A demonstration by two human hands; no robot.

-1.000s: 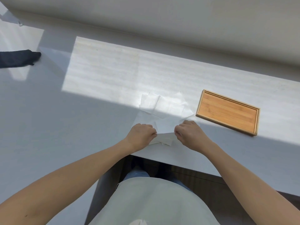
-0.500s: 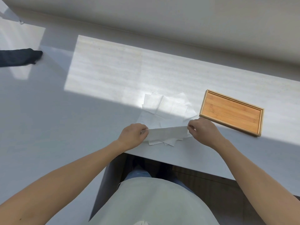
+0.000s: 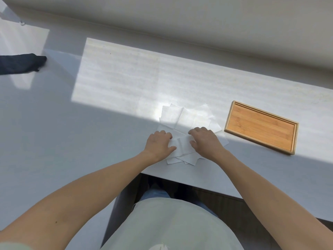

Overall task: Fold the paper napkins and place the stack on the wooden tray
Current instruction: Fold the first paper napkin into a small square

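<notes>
Far left, on the floor: a dark cloth (image 3: 21, 63), partly in a patch of sun. Right of it, a white table (image 3: 117, 83), its far half sunlit, its near half in shade.

Near the table's front edge, a loose pile of white napkins (image 3: 182, 118), fanned and overlapping at odd angles, corners sticking out on all sides. On the near part of the pile, a folded napkin (image 3: 182, 145) with a crease down its middle.

Left hand (image 3: 159, 144) palm down on the left side of that napkin, fingers bent at the knuckles and pressing, thumb stretched along the near edge; nothing gripped. Right hand (image 3: 204, 140) just beside it, palm down on the right side, fingers spread and lightly bent, tips on the paper, thumb pointing toward the left hand; pressing, not pinching.

Right of the pile, close to it but apart: a wooden tray (image 3: 234, 110), rectangular, low-rimmed, set at a slant in the sun, nothing in it.
</notes>
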